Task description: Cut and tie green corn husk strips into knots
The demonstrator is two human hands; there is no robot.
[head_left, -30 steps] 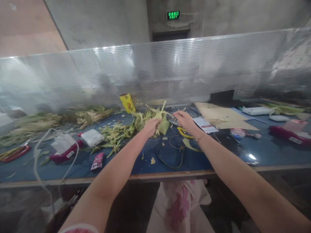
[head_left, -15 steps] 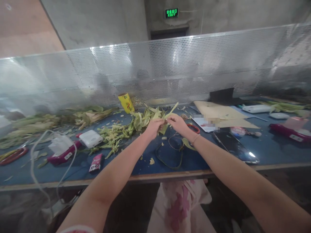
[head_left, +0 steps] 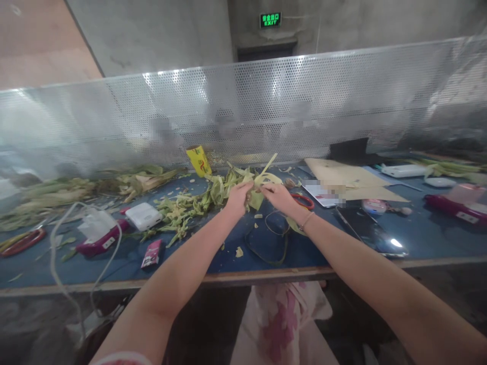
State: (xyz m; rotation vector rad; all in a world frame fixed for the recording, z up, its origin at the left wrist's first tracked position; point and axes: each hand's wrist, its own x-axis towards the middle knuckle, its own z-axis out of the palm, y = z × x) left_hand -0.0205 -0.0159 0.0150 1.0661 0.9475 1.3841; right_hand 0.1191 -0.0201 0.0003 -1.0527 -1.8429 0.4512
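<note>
Over the middle of the blue tabletop, my left hand (head_left: 239, 196) is closed on a pale green leaf strip (head_left: 270, 163), which sticks up between the hands. Close beside it, my right hand (head_left: 279, 196) pinches a part of the same leaf, which bends in a loop above the fingers. The exact grip of the fingertips is too small to make out. A broader piece of green leaf hangs below the hands. Behind and left of my left hand lies a heap of wilted green leaves and stalks (head_left: 213, 191). Red-handled scissors (head_left: 304, 201) rest right of my right hand.
A yellow can-like container (head_left: 199, 160) leans near the perforated metal screen (head_left: 258, 111). At left are a white box-shaped device (head_left: 143, 217), a purple power strip (head_left: 101, 243) with white cables and a pink packet (head_left: 151, 255). A dark phone (head_left: 373, 230) and brown paper (head_left: 342, 175) lie right.
The leaf strip, straight before, now curves in a loop above my right hand. My hands have shifted slightly apart; the things on the table stay put.
</note>
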